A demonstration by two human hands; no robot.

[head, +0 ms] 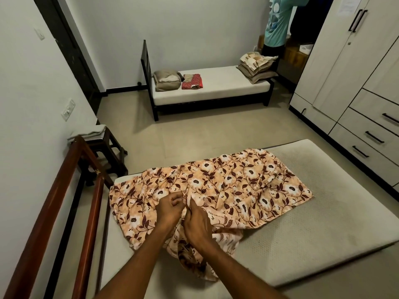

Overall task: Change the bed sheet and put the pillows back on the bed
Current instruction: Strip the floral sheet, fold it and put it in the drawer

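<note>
Both hands, left (pixel 170 209) and right (pixel 197 223), pinch the floral sheet (pixel 237 186) bunched beneath them.

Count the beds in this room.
2: the near bed under the floral sheet, and the far bed along the back wall. Others may lie outside the view.

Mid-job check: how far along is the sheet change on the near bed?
Done: the mattress lies bare, seemingly stripped. In hand: the left hand and right hand grip the bunched floral sheet, not yet spread. Left: spreading and tucking it, then fetching the pillows stacked on the far bed.
</note>
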